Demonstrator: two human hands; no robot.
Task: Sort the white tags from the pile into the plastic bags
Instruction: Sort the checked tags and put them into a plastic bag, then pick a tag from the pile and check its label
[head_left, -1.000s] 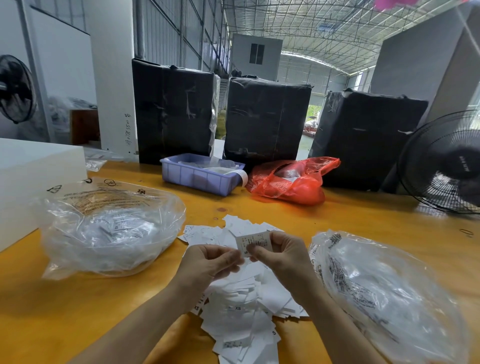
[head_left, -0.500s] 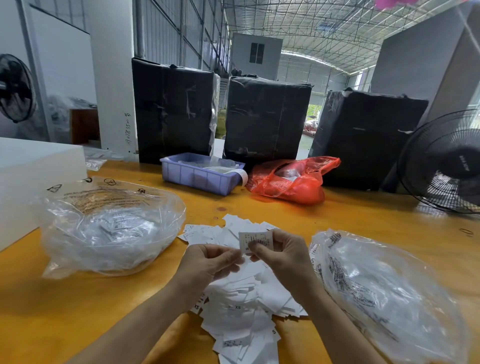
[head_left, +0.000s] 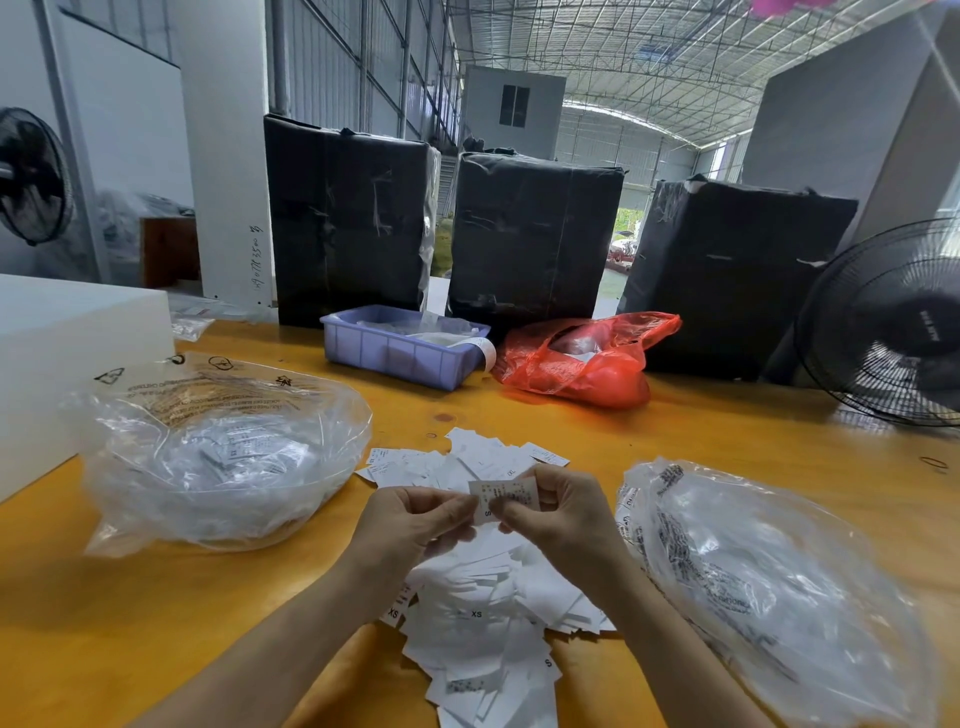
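Midway through sorting, both hands, left (head_left: 415, 519) and right (head_left: 558, 512), pinch one tag (head_left: 503, 493) above the pile (head_left: 483, 613); the left bag (head_left: 218, 457) holds tags, many remain on the surface (head_left: 156, 623).

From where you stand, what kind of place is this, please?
Probably a warehouse or packing shed: a high metal-truss roof, big bundles wrapped in black plastic behind the wooden table, and a pile of size tags between clear bags.
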